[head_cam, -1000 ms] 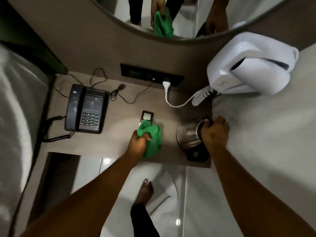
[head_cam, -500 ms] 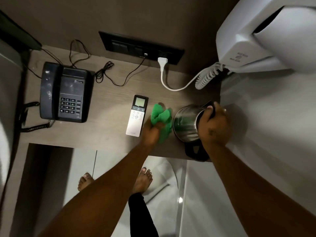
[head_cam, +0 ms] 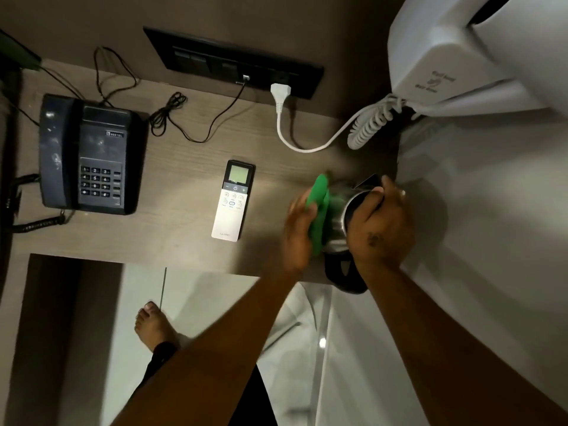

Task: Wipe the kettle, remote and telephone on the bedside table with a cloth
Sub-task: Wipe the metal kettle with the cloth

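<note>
Head view, looking down on the bedside table. The kettle, a polished steel jug, stands at the table's right end near its front edge, on or just over a dark base; motion blur leaves it unclear whether it is lifted. The right hand is closed over the kettle's top and handle side, steadying it. The left hand presses a green cloth flat against the kettle's left flank, fingers curled about the fabric.

Handling, as judged: the steel wall is stiff and smooth, likely slippery under a soft cloth, so the handle is the sound place to hold while the limp cloth follows the curve. An empty kettle would be light and could skid toward the front edge if pushed sideways.

Surroundings: the white remote lies near the table's middle, just left of the wiping hand, and would be the first thing struck by a wide stroke. The dark telephone sits at the left end, well apart. A white plug and lead run from the back edge toward a coiled cord behind the kettle; thin black wires trail along the back.
</note>
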{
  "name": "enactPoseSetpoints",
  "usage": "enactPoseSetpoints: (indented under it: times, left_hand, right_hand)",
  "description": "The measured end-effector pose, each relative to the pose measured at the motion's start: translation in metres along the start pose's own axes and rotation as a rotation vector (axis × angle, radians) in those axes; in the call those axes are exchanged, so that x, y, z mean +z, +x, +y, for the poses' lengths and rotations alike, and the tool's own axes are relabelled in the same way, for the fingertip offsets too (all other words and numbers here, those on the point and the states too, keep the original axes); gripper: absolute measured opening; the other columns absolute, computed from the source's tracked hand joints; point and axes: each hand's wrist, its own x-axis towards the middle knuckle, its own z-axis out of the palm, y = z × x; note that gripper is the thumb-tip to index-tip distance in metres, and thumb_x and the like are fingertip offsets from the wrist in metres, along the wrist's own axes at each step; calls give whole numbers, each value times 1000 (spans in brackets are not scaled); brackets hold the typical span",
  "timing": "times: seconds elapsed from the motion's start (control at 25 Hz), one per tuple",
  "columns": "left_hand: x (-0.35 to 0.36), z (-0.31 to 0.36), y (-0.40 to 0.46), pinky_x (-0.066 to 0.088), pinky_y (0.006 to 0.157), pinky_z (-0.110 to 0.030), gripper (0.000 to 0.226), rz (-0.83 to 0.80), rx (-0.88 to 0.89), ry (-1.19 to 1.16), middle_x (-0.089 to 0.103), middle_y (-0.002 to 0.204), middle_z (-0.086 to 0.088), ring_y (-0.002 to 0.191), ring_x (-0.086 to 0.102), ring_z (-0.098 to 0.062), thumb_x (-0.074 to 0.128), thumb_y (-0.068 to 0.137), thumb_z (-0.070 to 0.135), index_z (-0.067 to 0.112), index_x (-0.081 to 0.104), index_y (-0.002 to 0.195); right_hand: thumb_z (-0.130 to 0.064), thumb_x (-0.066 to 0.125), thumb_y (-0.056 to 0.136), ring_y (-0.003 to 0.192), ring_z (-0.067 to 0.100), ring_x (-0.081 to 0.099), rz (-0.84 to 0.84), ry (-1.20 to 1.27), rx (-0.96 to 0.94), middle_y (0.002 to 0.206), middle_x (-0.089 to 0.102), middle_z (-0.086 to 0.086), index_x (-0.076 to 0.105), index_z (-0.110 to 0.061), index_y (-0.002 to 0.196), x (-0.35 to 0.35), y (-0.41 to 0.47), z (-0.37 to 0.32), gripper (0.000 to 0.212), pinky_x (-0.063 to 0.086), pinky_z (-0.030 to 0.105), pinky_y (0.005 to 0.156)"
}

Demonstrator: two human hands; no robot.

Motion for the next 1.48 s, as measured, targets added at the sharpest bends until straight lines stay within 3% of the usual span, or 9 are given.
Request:
enactPoseSetpoints:
  times: [0.28, 0.6, 0.72, 0.88, 1.0, 1.16, 1.28, 1.4, 1.48]
  left_hand:
    - [4, 8, 69, 33, 118, -59, 45, 13, -101, 43, 52, 143, -34, 136, 48, -47, 49, 102, 14, -9, 48, 141]
    - [12, -31, -52, 40, 116, -42, 63, -3, 129, -69, 37, 159, -2, 146, 40, -21, 50, 96, 46, 28, 36, 154]
    - [0, -5, 12, 40, 116, -51, 58, -13, -47, 1, 51, 148, -22, 136, 51, -36, 49, 99, 32, 5, 42, 150]
    - [21, 60, 86, 58, 93, -31, 39, -162, -169, -24, 78, 105, -22, 96, 72, -24, 41, 102, 1, -17, 49, 136]
    - [24, 57, 63, 48, 108, -48, 36, -171, -35, 98, 64, 128, -31, 112, 63, -30, 52, 99, 15, -5, 60, 128]
    - [15, -6, -21, 45, 110, -33, 47, 16, 197, 3, 50, 147, -4, 136, 51, -17, 50, 100, 35, 27, 46, 146]
    - [-55, -57, -42, 43, 113, -33, 32, 404, -27, 141, 46, 152, -10, 142, 44, -26, 37, 109, 20, 39, 48, 132]
    - [-164, -90, -58, 37, 114, -46, 38, 769, -378, 464, 50, 145, -28, 134, 48, -39, 29, 110, 10, -3, 53, 135]
    - [-129, -55, -21, 46, 102, -31, 38, 592, -312, 368, 54, 145, -28, 125, 55, -37, 34, 109, 11, -7, 50, 138]
  right_hand:
    - [-31, 30, 96, 102, 32, 64, 9, 10, 6, 116, 68, 16, 56, -13, 127, 3, -1, 1, 44, 54, 42, 83]
    - [-33, 27, 96, 108, 32, 62, -16, 3, 8, 120, 66, 16, 54, -13, 129, 2, -2, 0, 47, 53, 44, 86]
    - [-30, 29, 96, 106, 30, 63, 15, 0, -9, 117, 67, 15, 56, -11, 126, 2, -2, 1, 45, 52, 40, 88]
    - [-26, 33, 97, 107, 28, 62, 21, -16, -31, 118, 67, 14, 58, -8, 125, 4, -1, 3, 41, 48, 35, 90]
    - [-24, 36, 98, 111, 28, 61, 26, -28, -20, 121, 66, 14, 57, -10, 126, 3, -2, 1, 38, 45, 32, 92]
    - [-23, 36, 98, 110, 29, 61, 41, -43, -31, 119, 67, 15, 57, -9, 125, 4, -3, 0, 38, 45, 33, 91]
    - [-23, 34, 98, 109, 30, 62, 40, -23, -41, 119, 67, 16, 57, -7, 126, 1, -3, 1, 39, 46, 33, 91]
    - [-24, 34, 98, 113, 29, 60, 50, -22, -40, 121, 66, 16, 57, -8, 126, 3, -4, 2, 40, 44, 33, 94]
    - [-25, 33, 98, 114, 28, 59, 47, -23, -35, 123, 65, 15, 56, -9, 127, 4, -4, 3, 41, 44, 33, 95]
